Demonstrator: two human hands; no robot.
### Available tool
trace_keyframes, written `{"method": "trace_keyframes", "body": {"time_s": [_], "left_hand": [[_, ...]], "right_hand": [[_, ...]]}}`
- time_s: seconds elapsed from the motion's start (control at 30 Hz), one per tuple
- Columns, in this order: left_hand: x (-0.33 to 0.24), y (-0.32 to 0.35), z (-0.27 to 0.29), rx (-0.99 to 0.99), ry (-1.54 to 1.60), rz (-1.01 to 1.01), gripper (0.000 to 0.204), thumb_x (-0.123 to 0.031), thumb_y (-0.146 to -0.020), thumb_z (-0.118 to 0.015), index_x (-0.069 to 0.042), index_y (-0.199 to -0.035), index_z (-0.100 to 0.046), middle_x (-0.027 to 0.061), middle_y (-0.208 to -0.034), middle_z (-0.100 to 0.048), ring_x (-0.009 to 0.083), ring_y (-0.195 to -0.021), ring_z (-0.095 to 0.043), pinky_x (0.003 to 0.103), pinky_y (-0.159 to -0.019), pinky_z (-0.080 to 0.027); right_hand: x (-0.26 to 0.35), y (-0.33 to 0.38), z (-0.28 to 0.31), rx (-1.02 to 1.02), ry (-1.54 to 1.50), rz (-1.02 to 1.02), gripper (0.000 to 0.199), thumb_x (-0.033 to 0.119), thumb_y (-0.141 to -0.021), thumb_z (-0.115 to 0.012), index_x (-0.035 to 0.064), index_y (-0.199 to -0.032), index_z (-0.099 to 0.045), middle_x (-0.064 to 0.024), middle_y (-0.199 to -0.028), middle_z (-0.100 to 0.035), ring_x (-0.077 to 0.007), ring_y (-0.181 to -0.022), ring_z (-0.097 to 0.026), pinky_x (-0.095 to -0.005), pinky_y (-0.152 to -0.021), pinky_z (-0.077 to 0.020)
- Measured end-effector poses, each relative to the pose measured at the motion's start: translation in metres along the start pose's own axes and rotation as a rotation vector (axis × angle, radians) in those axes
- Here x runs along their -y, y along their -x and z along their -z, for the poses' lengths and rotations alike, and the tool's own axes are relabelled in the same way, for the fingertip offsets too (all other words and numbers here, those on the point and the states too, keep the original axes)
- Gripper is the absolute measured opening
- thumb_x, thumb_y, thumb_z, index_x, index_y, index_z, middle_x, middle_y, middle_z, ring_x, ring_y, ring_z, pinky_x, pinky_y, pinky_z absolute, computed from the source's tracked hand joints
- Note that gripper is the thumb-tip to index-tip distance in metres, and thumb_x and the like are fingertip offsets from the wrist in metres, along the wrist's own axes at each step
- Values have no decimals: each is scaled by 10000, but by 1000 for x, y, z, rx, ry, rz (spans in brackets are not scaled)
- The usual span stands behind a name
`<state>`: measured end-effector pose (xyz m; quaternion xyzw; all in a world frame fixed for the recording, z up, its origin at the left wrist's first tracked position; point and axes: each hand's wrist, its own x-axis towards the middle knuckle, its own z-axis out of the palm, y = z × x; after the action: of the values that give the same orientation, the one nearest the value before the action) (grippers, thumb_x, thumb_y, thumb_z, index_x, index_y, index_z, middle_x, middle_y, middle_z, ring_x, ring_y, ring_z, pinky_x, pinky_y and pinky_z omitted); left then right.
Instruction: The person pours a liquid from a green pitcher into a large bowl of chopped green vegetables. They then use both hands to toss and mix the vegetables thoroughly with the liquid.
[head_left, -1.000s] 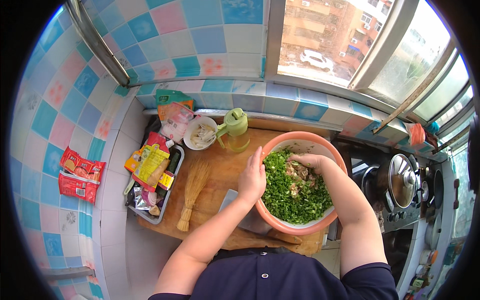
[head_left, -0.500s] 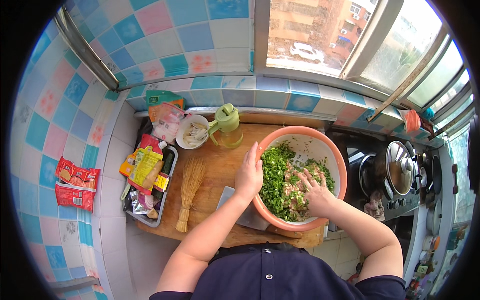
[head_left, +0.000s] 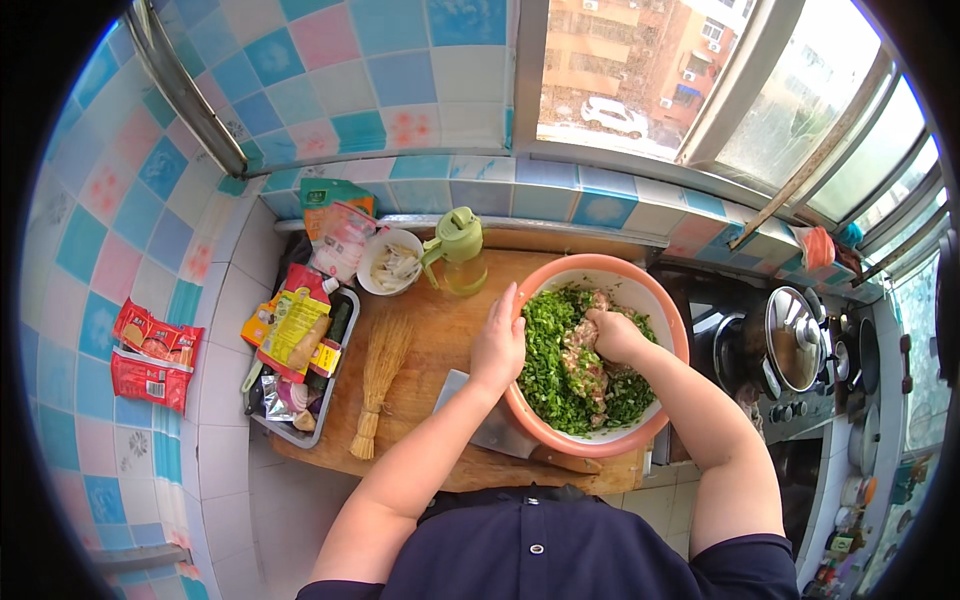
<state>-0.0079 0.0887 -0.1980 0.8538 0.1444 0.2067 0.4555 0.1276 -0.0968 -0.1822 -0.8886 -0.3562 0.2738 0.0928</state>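
Observation:
A large orange bowl sits on the wooden cutting board. It holds chopped green herbs and minced meat. My left hand presses flat against the bowl's left rim, fingers pointing up. My right hand is inside the bowl, fingers curled into the meat and herb mix. A cleaver lies on the board under my left forearm, partly hidden by it and the bowl.
A straw brush lies on the board's left. A green-lidded oil jug and a small white bowl stand at the back. A tray of packets is on the left. A lidded pot sits on the stove at right.
My right hand moved within the bowl, from its upper part to the lower right, then back toward the centre. My left hand stays on the rim.

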Motion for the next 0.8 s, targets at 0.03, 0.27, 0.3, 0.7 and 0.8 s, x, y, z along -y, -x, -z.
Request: {"method": "trace_keyframes", "body": {"time_s": [0.03, 0.27, 0.3, 0.7, 0.8], "left_hand": [[0, -1, 0, 10, 3, 2, 494, -101, -899, -471, -74, -1374, -337, 195, -1304, -466, 370, -1160, -482, 414, -928, -432], [3, -1, 5, -4, -49, -24, 498, -95, -892, -474, -59, -1368, -335, 205, -1278, -477, 385, -1116, -502, 428, -888, -450], [1, 0, 6, -6, -57, -26, 491, -102, -895, -471, -58, -1366, -338, 206, -1269, -482, 387, -1099, -511, 431, -876, -453], [-5, 0, 5, -44, -14, 75, 381, -168, -956, -399, -68, -1323, -427, 187, -1217, -540, 368, -1065, -545, 414, -863, -457], [-6, -1, 4, -34, 26, 86, 384, -179, -964, -396, -75, -1332, -426, 197, -1239, -528, 365, -1105, -529, 403, -898, -439]], "right_hand": [[2, 3, 5, -8, -93, -29, 630, 68, -702, -631, 59, -1301, -437, -218, -1158, -565, -357, -1034, -576, -402, -882, -452], [46, 39, 90, 296, -54, 83, 796, 312, -700, -749, 54, -1365, -394, -198, -1265, -518, -291, -1178, -500, -353, -990, -388], [44, 29, 95, 306, -123, 12, 774, 348, -711, -754, 47, -1344, -426, -190, -1263, -523, -279, -1170, -508, -351, -986, -390], [66, -83, 33, 628, -210, -127, 1084, 788, -602, -622, -86, -1230, -487, -237, -1280, -466, -306, -1245, -397, -415, -1009, -317], [48, -100, 12, 687, -167, -15, 816, 674, -650, -674, -62, -990, -578, -176, -998, -571, -261, -968, -526, -394, -840, -408]]}}
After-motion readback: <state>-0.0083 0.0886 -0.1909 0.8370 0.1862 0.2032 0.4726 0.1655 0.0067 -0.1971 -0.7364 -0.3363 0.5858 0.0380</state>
